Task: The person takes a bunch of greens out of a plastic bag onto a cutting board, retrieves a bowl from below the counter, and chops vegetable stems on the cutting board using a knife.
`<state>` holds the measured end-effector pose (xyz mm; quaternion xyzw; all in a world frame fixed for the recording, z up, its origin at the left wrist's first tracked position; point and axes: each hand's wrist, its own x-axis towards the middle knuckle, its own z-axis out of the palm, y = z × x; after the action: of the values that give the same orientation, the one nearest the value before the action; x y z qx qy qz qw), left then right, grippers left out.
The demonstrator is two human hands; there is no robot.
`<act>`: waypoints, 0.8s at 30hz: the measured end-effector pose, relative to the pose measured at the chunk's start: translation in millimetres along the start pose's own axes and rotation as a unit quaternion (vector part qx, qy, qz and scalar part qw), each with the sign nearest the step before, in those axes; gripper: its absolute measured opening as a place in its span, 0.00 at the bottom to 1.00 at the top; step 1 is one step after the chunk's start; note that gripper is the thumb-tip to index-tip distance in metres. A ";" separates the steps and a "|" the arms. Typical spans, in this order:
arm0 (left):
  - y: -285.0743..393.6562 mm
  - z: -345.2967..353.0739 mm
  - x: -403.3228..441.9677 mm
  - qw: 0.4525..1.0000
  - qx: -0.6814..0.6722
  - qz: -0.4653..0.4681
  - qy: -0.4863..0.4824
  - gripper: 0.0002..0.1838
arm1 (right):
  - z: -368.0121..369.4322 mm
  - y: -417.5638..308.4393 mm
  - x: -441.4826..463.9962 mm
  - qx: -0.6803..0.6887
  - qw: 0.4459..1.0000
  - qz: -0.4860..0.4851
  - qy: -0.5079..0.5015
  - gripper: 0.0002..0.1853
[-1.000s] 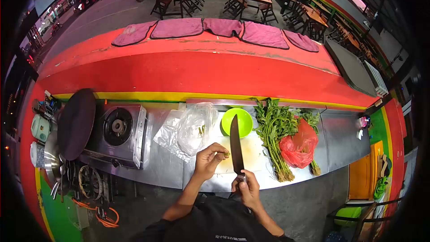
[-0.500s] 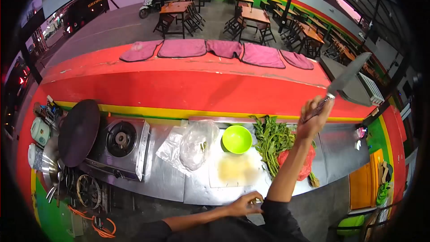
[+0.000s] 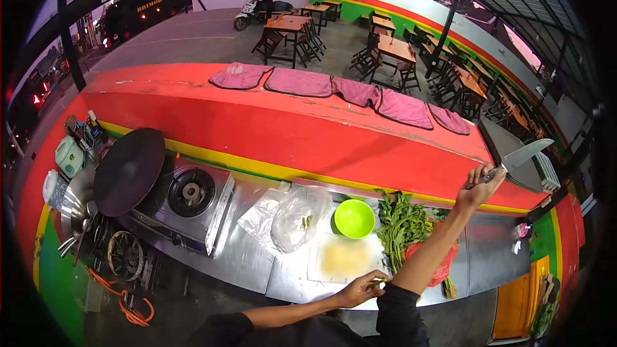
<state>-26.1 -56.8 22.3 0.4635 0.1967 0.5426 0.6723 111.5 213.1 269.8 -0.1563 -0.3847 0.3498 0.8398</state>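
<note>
My right hand (image 3: 482,186) is closed round the handle of a large knife (image 3: 527,154), raised at the right near the red wall, its blade pointing right. My left hand (image 3: 363,289) is at the counter's front edge by my right upper arm, fingers pinched on something small that I cannot make out. Beyond it lies a white cutting board (image 3: 315,266) with a yellowish stain. A green bowl (image 3: 354,218) stands at the board's back edge. Leafy greens (image 3: 402,222) lie right of it, partly hidden by my right forearm, beside a red plastic bag (image 3: 443,263).
A clear plastic bag (image 3: 299,222) lies left of the bowl. Farther left are a gas stove (image 3: 193,193) and a large dark round pan (image 3: 128,170). Pink cloths (image 3: 299,82) lie along the red ledge (image 3: 180,74). Dark trays (image 3: 508,151) rest at its right end.
From over the board, my right hand has lifted the knife up and right. My left hand has moved right and toward my body. The view has turned and tilted up.
</note>
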 end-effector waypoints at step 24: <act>111.9 -65.7 -6.9 0.988 0.050 0.130 0.067 0.13 | -59.1 -55.9 -246.3 -0.178 0.932 0.272 -0.162 0.24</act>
<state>-140.1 -38.2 81.9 0.4806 0.2063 0.6447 0.5575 69.1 -0.4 128.5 -0.3432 -0.5143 0.5113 0.5969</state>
